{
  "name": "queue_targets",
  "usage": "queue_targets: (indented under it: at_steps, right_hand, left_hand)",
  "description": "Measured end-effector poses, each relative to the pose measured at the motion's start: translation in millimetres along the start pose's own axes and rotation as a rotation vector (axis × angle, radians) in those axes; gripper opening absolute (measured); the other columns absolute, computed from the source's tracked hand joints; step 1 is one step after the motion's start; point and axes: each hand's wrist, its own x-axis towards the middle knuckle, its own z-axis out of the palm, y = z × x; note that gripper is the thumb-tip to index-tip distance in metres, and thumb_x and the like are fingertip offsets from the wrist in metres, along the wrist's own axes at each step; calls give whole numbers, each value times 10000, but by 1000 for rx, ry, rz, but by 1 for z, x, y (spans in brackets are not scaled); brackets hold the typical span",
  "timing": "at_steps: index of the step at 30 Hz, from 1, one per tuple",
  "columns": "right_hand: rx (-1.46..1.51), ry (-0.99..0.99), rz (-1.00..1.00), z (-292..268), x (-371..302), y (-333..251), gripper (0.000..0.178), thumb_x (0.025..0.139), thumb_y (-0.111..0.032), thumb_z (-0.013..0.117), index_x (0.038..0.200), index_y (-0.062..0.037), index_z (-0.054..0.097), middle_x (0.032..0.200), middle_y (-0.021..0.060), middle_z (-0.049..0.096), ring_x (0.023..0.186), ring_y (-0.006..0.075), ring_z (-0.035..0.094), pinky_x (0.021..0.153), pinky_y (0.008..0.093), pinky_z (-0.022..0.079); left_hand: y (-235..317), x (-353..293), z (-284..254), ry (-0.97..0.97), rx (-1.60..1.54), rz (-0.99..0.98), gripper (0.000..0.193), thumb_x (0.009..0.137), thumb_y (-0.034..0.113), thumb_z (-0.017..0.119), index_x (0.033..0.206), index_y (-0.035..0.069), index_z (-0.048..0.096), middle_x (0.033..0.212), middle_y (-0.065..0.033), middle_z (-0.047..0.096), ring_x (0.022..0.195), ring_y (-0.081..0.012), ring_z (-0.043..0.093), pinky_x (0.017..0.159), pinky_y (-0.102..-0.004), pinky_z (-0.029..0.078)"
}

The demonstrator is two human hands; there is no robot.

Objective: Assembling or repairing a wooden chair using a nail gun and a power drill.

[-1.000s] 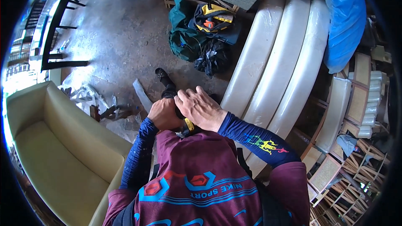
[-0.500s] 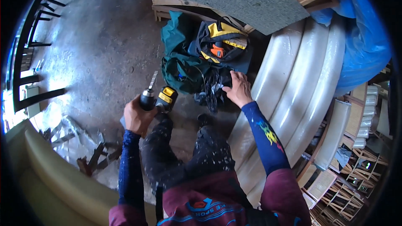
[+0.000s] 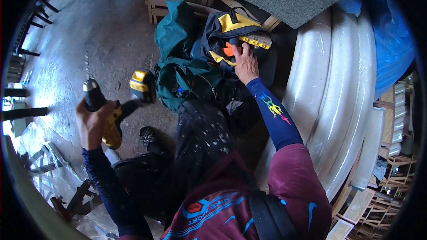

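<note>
Head view, one: wide fisheye, upright, facing down from close above the torso (image 3: 213, 213) to left hand (image 3: 94, 122), right hand (image 3: 247, 66) and floor (image 3: 118, 51).

I see a drill (image 3: 114, 127) of smooth plastic with a shiny metal bit (image 3: 87, 66) at nine o'clock, a matt cloth tool bag (image 3: 236, 22) at twelve, long glossy plastic-wrapped pads (image 3: 340, 80) at three.

A maroon shirt (image 3: 299, 171) is worn with navy sleeves (image 3: 283, 131) and speckled dark trousers (image 3: 202, 129).

The left grip (image 3: 92, 122) is curled, the right grip (image 3: 247, 67) outstretched
</note>
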Motion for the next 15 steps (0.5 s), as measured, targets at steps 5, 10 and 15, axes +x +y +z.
queue_targets:
  at_steps: [5,10,15]
  right_hand:
    - [324,-104,-70,-6,10,58,397,739,-51,748,1123,-104,662,1166,147,570,1061,397,607,879,492,510]
    - [156,-129,-207,-44,76,73,512,674,-368,874,1146,-206,760,1540,115,381,1439,369,324,1160,507,334]
    - [435,-400,-192,11,131,112,391,827,-465,752,1043,-145,689,1290,223,536,1197,432,553,1030,482,447]
  left_hand:
    - [3,-19,-11,186,54,38,276,755,214,793,887,13,657,784,-51,660,705,-166,634,666,-316,514]
    - [-2,-46,-24,239,81,-34,324,732,217,803,879,-18,636,763,-76,667,658,-168,639,612,-324,525]
    - [-1,-71,-11,267,60,-32,267,731,142,791,872,-24,637,774,-84,685,667,-168,657,621,-330,549]
